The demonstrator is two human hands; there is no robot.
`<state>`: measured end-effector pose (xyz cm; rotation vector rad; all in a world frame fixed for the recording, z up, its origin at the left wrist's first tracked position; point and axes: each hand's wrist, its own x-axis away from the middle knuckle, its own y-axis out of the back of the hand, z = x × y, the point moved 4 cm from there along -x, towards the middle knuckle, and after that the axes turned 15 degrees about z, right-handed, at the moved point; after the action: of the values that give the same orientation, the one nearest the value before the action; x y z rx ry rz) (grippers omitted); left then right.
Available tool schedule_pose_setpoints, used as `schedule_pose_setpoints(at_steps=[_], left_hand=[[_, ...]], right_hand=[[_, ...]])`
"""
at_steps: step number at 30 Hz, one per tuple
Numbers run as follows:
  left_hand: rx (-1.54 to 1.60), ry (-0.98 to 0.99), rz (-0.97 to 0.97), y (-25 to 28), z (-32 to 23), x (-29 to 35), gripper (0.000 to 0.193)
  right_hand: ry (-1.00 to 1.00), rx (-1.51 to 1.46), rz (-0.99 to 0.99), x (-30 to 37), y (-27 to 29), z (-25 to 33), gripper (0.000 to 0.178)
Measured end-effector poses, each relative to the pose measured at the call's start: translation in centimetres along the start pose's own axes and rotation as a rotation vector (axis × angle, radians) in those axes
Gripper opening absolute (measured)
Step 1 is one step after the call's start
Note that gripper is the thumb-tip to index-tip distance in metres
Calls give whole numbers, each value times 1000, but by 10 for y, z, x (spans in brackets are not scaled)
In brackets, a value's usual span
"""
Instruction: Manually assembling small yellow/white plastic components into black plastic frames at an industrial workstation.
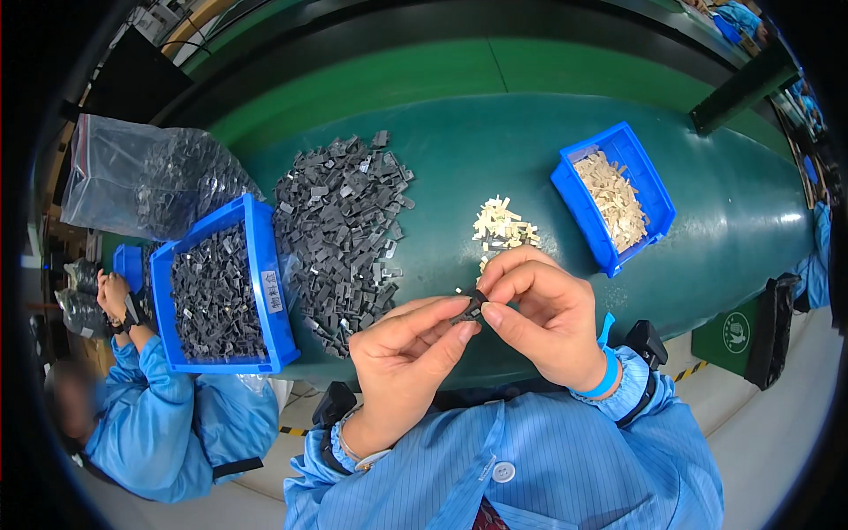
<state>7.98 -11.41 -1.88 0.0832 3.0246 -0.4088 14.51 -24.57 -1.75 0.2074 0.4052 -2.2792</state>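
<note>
Black part (474,306), small and blocky, is pinched by left fingers (461,333) and right fingers (496,315) over glossy tabletop (459,168).

The hands (397,352) partly hide the small dark piece (475,306), and a co-worker's head (72,402) is blurred

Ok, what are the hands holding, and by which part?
A small black piece, pinched at its left side by the left hand and its right by the right hand; finer detail is hidden.
</note>
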Motion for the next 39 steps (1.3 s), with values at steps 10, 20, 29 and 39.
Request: schedule_pose_setpoints(at_steps=[10,20,29,39], left_hand=[[-1,8,-17,-2,-1,-1,24],[6,-6,-19,-3,-1,0,24],[30,-19,-21,-3,0,2,22],[576,83,140,-5,20,0,24]], right_hand=[[18,48,-34,2,0,-3,7],[44,259,-113,2,1,-1,13],[40,544,-42,-6,4,18,16],[-287,-644,188,0,8,-13,3]])
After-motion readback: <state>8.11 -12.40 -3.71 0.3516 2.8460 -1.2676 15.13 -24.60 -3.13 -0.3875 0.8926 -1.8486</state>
